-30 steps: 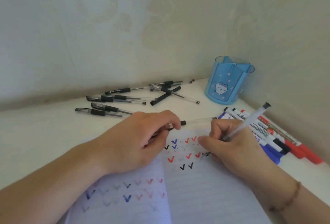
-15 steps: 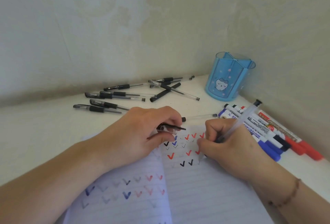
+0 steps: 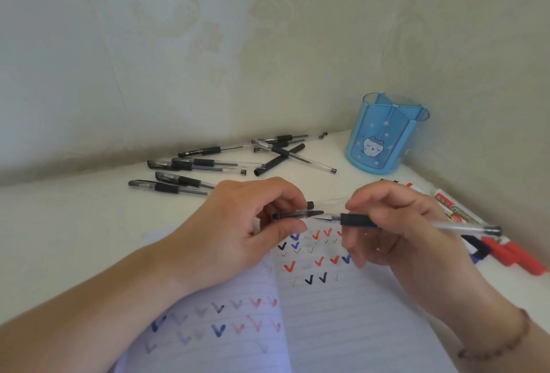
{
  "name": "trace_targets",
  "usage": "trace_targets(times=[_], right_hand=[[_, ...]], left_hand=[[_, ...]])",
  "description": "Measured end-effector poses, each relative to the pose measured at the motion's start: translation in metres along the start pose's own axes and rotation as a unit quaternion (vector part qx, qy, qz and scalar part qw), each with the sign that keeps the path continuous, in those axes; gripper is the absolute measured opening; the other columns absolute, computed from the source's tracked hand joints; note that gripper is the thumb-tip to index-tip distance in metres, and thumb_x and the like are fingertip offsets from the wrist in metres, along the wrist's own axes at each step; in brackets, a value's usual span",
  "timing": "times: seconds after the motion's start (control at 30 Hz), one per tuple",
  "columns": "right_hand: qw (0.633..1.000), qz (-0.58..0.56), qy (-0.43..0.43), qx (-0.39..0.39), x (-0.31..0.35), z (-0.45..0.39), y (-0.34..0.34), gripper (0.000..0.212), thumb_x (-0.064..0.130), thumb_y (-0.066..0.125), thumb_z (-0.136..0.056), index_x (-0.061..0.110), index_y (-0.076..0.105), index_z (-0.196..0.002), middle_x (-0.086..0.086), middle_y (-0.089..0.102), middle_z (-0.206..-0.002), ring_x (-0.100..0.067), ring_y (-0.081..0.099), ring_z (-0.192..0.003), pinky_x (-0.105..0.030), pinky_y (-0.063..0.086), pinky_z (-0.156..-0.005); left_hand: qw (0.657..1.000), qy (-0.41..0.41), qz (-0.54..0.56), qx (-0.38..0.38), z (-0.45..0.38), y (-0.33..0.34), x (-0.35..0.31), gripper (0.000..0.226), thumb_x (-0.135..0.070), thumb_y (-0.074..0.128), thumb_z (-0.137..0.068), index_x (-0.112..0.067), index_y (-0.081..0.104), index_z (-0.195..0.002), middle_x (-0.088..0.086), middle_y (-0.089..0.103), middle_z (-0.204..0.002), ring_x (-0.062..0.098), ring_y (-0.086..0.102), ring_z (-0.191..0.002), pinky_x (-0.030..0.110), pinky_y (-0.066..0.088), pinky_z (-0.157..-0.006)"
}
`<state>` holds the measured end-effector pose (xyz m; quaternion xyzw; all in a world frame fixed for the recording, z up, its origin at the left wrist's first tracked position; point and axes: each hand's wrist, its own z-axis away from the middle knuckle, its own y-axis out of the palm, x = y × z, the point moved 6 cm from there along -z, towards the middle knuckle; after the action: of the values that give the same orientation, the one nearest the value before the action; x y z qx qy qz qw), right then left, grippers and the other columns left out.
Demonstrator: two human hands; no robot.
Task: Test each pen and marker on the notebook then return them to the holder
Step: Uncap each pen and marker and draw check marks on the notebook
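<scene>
Head view: the notebook [image 3: 342, 322] lies open on the desk [image 3: 74, 223], both pages carrying rows of red, blue and black check marks — many tests are evidently done. The right hand [image 3: 398, 232] has its fingers [image 3: 361, 204] closed on a clear pen [image 3: 416, 222] at the dark grip, held level above the page, tip pointing left. The left hand [image 3: 247, 223] pinches the pen's cap [image 3: 297, 214], its open end just beside the tip; not yet seated.

Progress, as judged: the holder [image 3: 384, 137] stands at the back right corner of the desk and looks empty, so no returns have been made. A cluster of black pens [image 3: 208, 164] lies behind the hands; markers [image 3: 506, 250] lie at the right edge, partly hidden by the right hand. Which of these remain untested cannot be told. Testing seems well advanced, the return step wholly outstanding.

Change from a second ago: then the right hand had the pen tip down at the page, barrel tilted up — now it is lifted and levelled, and the left hand has brought the cap up to meet it. A faint new mark appears beside the two black checks.
</scene>
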<state>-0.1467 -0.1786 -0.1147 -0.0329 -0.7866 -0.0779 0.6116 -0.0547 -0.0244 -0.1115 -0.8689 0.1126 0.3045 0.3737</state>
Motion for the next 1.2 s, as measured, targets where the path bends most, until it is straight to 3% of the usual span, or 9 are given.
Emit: trace_targets(times=[0.17, 0.37, 0.53, 0.67, 0.83, 1.0, 1.07, 1.13, 1.2], right_hand=[[1.000, 0.012, 0.001, 0.006, -0.003, -0.002, 0.002, 0.012, 0.025, 0.072, -0.065, 0.021, 0.063, -0.073, -0.016, 0.069, -0.065, -0.023, 0.054, -0.042, -0.018, 0.031, -0.043], [0.999, 0.005, -0.008, -0.033, 0.000, -0.001, -0.004, 0.007, 0.023, 0.064, -0.064, 0.018, 0.063, -0.068, -0.016, 0.067, -0.060, -0.023, 0.051, -0.039, -0.018, 0.029, -0.043], [0.999, 0.046, 0.006, 0.006, -0.002, -0.001, 0.006, 0.023, 0.032, 0.087, -0.060, 0.017, 0.072, -0.071, -0.014, 0.071, -0.066, -0.022, 0.053, -0.040, -0.016, 0.034, -0.042], [0.999, 0.029, 0.007, -0.029, -0.002, 0.002, 0.010, 0.019, 0.001, 0.083, -0.056, 0.000, 0.066, -0.063, -0.017, 0.069, -0.060, -0.023, 0.050, -0.035, -0.013, 0.039, -0.040], [0.998, 0.038, -0.031, -0.038, 0.002, 0.008, 0.016, 0.021, 0.018, 0.086, -0.061, 0.006, 0.068, -0.065, -0.014, 0.070, -0.061, -0.025, 0.054, -0.038, -0.020, 0.044, -0.042], [0.998, 0.057, -0.041, -0.007, 0.008, 0.004, 0.015, 0.032, 0.046, 0.086, -0.057, 0.021, 0.074, -0.073, -0.003, 0.065, -0.056, -0.016, 0.052, -0.043, -0.019, 0.043, -0.044], [0.995, 0.076, -0.062, -0.023, 0.019, 0.002, 0.003, 0.033, 0.050, 0.082, -0.060, 0.025, 0.075, -0.080, 0.000, 0.061, -0.055, -0.014, 0.048, -0.044, -0.021, 0.041, -0.047], [0.987, 0.109, -0.081, -0.088, 0.033, 0.002, -0.021, 0.034, 0.056, 0.074, -0.069, 0.026, 0.072, -0.084, -0.011, 0.058, -0.057, -0.018, 0.045, -0.045, -0.028, 0.038, -0.050], [0.937, 0.284, -0.073, -0.189, 0.049, 0.003, -0.050, 0.042, 0.062, 0.055, -0.081, 0.022, 0.066, -0.080, -0.019, 0.058, -0.064, -0.017, 0.046, -0.045, -0.028, 0.041, -0.048]], left_hand=[[1.000, 0.005, 0.010, -0.006, 0.000, -0.002, -0.004, 0.012, -0.025, 0.071, -0.084, -0.020, 0.069, -0.095, -0.016, 0.069, -0.084, 0.003, 0.067, -0.077, 0.011, 0.049, -0.070], [1.000, 0.020, -0.010, -0.003, -0.001, -0.003, -0.006, 0.015, -0.031, 0.072, -0.086, -0.021, 0.069, -0.096, -0.017, 0.068, -0.082, 0.000, 0.065, -0.078, 0.014, 0.050, -0.071], [0.999, 0.046, -0.015, 0.008, -0.001, 0.000, -0.013, 0.013, -0.027, 0.071, -0.085, -0.018, 0.070, -0.094, -0.022, 0.066, -0.079, -0.004, 0.063, -0.074, 0.008, 0.045, -0.068], [0.998, 0.003, 0.060, 0.007, 0.003, 0.003, -0.009, 0.008, -0.018, 0.072, -0.083, -0.022, 0.071, -0.090, -0.024, 0.065, -0.070, 0.002, 0.066, -0.058, 0.012, 0.049, -0.054], [0.986, -0.046, 0.160, 0.002, 0.005, 0.005, -0.007, 0.008, -0.014, 0.070, -0.080, -0.018, 0.074, -0.086, 0.003, 0.069, -0.064, 0.010, 0.065, -0.049, 0.014, 0.048, -0.051], [0.973, -0.062, 0.221, 0.007, 0.002, 0.004, -0.008, 0.017, -0.026, 0.077, -0.079, -0.020, 0.073, -0.095, 0.001, 0.073, -0.074, 0.015, 0.069, -0.059, 0.020, 0.054, -0.059], [0.980, -0.070, 0.185, 0.006, -0.001, 0.001, -0.001, 0.039, -0.043, 0.076, -0.075, -0.028, 0.067, -0.110, -0.007, 0.073, -0.090, 0.014, 0.071, -0.081, 0.023, 0.055, -0.073], [0.998, -0.059, 0.034, 0.008, -0.002, -0.004, 0.009, 0.053, -0.060, 0.065, -0.078, -0.033, 0.058, -0.123, -0.017, 0.068, -0.106, 0.007, 0.064, -0.102, 0.020, 0.049, -0.084], [0.990, -0.069, -0.121, -0.001, -0.002, -0.008, 0.022, 0.052, -0.065, 0.053, -0.083, -0.034, 0.056, -0.124, -0.026, 0.058, -0.115, -0.004, 0.051, -0.112, 0.018, 0.044, -0.090]])
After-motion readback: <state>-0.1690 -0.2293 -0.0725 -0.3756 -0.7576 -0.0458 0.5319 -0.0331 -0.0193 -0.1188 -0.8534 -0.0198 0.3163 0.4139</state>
